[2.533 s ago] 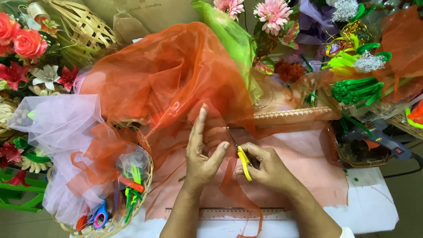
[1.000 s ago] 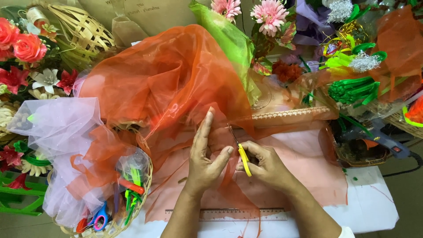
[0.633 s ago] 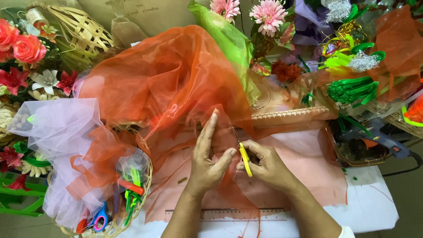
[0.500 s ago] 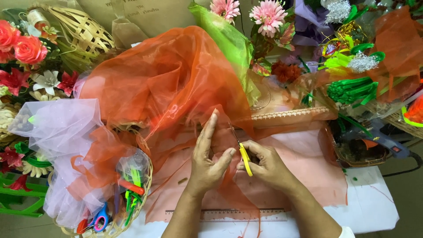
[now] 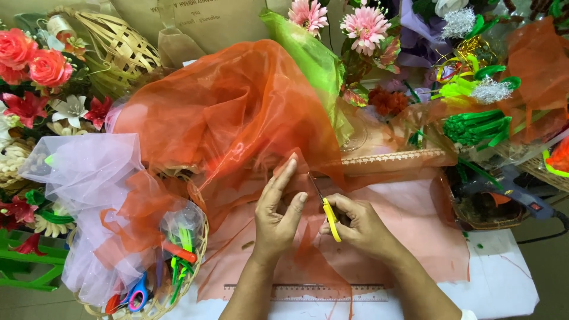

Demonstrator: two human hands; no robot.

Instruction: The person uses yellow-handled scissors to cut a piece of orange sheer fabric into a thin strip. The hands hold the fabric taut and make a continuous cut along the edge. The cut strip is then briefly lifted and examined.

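Note:
A big sheet of sheer orange fabric (image 5: pixel 237 112) is heaped over the table and spreads flat toward me. My left hand (image 5: pixel 278 210) lies flat on it, fingers stretched forward, pressing the cloth down. My right hand (image 5: pixel 355 228) grips small yellow-handled scissors (image 5: pixel 327 212), whose thin blades point away from me along the cloth just right of my left fingers. A ruler (image 5: pixel 302 291) lies under the fabric near the table's front edge.
A wicker basket (image 5: pixel 160 296) at the front left holds scissors and coloured tools, draped with lilac netting (image 5: pixel 89 178). Artificial flowers (image 5: pixel 35 65) crowd the left and back. Green stems (image 5: pixel 474 127) and a glue gun (image 5: pixel 521 192) lie at the right.
My left hand has slid a little farther forward over the fabric. The scissors' blades have advanced slightly along the cloth. The right hand has kept its hold.

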